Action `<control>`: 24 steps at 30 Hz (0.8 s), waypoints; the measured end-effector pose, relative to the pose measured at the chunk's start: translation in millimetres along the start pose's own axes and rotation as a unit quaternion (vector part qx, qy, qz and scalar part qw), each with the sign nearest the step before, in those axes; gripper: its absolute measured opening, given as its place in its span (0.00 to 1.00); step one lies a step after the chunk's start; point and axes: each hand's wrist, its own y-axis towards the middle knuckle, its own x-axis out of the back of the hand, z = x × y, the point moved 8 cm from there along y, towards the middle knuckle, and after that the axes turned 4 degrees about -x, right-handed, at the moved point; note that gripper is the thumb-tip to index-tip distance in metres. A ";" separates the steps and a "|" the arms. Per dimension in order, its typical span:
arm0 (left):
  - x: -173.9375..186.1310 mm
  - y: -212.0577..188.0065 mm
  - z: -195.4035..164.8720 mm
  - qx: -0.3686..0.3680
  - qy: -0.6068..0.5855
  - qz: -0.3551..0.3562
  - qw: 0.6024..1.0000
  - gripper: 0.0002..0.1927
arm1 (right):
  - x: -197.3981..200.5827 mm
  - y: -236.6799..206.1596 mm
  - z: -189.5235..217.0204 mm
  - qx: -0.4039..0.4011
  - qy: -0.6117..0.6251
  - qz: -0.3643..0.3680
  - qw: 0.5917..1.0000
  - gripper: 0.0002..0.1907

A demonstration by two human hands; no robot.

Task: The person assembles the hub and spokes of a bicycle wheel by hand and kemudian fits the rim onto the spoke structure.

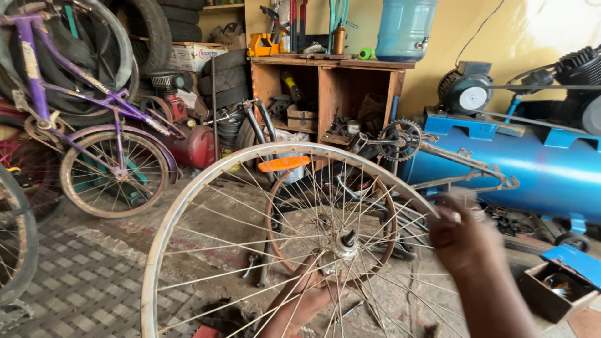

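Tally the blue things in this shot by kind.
Water jug: 1
Compressor tank: 1
Box lid: 1
Total: 3

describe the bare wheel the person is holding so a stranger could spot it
Start at the blue compressor tank on the right; the silver spoked wheel stands just left of it, filling the foreground. Unlike the purple bicycle's wheel, it has no tyre or frame.

Yellow wall [501, 31]; wooden shelf unit [325, 81]; dusty patterned floor [81, 275]; blue compressor tank [538, 169]
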 end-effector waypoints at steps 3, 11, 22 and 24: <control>9.2 -2.1 -1.5 -0.018 -0.026 0.000 1.000 0.40 | 52.8 7.5 -8.4 -0.087 0.294 -0.181 0.934 0.15; 3.7 -29.7 -16.2 -0.019 -0.100 0.064 0.993 0.42 | -16.0 3.1 -18.5 -0.135 0.307 0.017 0.942 0.17; -22.0 -11.1 -25.4 -0.081 -0.014 0.080 0.993 0.45 | -67.4 -32.7 -8.5 -0.005 0.038 0.158 0.987 0.11; -16.7 0.5 -12.6 -0.093 0.033 -0.005 0.995 0.38 | -72.5 -42.8 -4.9 0.024 -0.019 0.186 0.982 0.10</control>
